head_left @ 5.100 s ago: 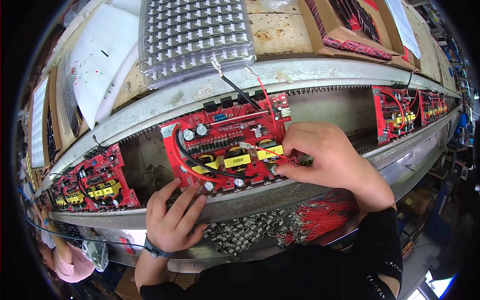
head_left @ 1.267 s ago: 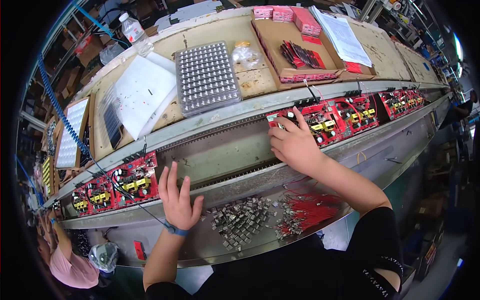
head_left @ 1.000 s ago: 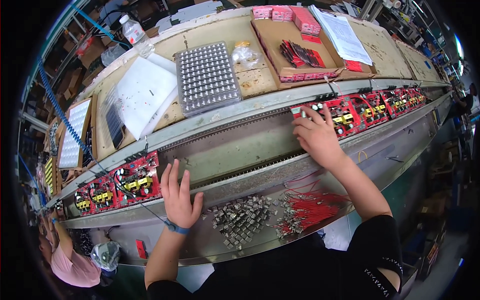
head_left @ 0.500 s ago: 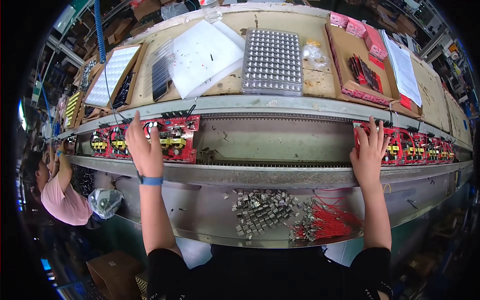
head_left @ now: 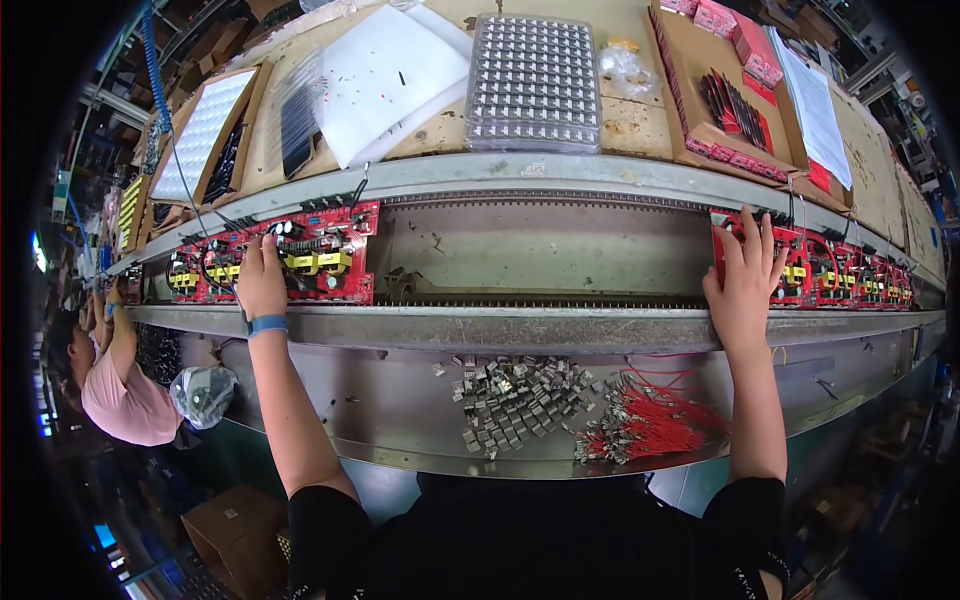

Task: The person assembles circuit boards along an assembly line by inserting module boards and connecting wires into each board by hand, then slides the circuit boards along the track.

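My left hand [head_left: 262,285], with a blue band at its wrist, lies over the red circuit boards [head_left: 345,248] at the left of the metal rail track. Its fingers are drawn together on a board among yellow and black parts; their undersides are hidden. My right hand [head_left: 746,280] rests with spread fingers over the left end of another row of red circuit boards [head_left: 826,262]. It touches this row without gripping it. A long gap in the track parts the two rows.
On the near ledge lie a pile of small metal parts [head_left: 520,395] and a bundle of red wires [head_left: 665,420]. Beyond the track are a clear tray of parts [head_left: 532,85], white foam sheets [head_left: 385,75] and a cardboard box [head_left: 680,110]. A person in pink [head_left: 130,400] works at far left.
My left hand has drawn slightly down and left, and its fingers have closed from a more outstretched pose. My right hand stays over its board. The whole view has shifted a little.
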Available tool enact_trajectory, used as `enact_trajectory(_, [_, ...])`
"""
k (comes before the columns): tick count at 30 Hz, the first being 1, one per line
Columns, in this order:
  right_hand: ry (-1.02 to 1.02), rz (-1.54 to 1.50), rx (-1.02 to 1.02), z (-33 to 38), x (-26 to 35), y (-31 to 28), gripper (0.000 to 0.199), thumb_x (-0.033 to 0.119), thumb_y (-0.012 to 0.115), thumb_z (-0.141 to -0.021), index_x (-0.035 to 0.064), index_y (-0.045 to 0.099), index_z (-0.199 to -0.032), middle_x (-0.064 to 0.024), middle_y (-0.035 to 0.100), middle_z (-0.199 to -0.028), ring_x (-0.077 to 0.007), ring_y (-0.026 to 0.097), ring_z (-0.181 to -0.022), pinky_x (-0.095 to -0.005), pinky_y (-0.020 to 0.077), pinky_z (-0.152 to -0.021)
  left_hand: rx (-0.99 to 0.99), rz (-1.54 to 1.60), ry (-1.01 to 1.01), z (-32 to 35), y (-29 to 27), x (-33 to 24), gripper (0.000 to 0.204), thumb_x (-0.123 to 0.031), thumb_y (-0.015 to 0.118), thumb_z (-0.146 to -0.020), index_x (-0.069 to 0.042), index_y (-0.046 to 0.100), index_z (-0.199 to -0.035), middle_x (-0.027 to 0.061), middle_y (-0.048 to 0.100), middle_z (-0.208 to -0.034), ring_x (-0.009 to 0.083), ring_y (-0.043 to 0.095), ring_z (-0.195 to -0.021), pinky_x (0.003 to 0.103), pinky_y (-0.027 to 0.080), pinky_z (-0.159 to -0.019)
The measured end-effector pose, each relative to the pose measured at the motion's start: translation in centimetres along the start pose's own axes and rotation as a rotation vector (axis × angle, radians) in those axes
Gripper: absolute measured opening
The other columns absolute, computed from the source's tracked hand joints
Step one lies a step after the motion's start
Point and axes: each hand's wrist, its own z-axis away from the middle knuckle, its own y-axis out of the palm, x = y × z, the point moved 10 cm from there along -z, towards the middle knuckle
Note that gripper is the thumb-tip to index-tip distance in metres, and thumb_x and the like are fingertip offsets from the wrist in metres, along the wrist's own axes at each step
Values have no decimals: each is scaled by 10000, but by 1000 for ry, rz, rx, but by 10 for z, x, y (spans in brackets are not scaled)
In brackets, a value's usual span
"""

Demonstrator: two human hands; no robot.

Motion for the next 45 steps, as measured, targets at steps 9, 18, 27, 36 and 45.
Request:
enact_trajectory(9, [-24, 35, 0, -4, 1, 4, 525, 67, 678, -816, 160, 622, -1329, -107, 414, -1600, -369, 300, -1530, -679, 127, -1219, 49, -55, 30, 15, -5, -30, 589, -568, 401, -1065, -134, 586, -1418, 226, 710, -1224, 444, 657, -1137, 503, 509, -944])
enact_trajectory(18, [-41, 32, -14, -2, -1, 1, 463, 104, 696, -846, 170, 652, -1302, -94, 451, -1575, -354, 314, -1526, -687, 146, -1203, 321, 388, 548, 124, 0, -196, 444, -325, 578, -1038, -61, 576, -1395, 257, 713, -1158, 433, 690, -1076, 485, 528, -919])
enact_trajectory(27, [-657, -568, 369, 52, 134, -44, 191, 78, 720, -767, 77, 652, -946, -66, 633, -938, -285, 655, -890, -419, 525, -747, 551, 512, 866, 179, 18, -242, 828, -363, 682, -948, 15, 312, -1585, 300, 595, -1359, 468, 571, -1250, 497, 428, -1074])
enact_trajectory(36, [-913, -412, 589, 120, 186, 0, 112, 136, 647, -788, 106, 580, -872, -32, 588, -823, -214, 647, -790, -381, 525, -682, 367, 488, 848, 178, 11, -237, 795, -311, 694, -936, 25, 346, -1566, 285, 540, -1437, 445, 578, -1246, 494, 443, -1065])
enact_trajectory(45, [-983, -384, 652, 123, 191, 1, 124, 140, 652, -783, 110, 587, -884, -27, 602, -846, -203, 648, -814, -352, 506, -687, 372, 462, 877, 179, 10, -235, 763, -285, 685, -934, 61, 373, -1538, 299, 548, -1409, 460, 572, -1233, 488, 443, -1067])
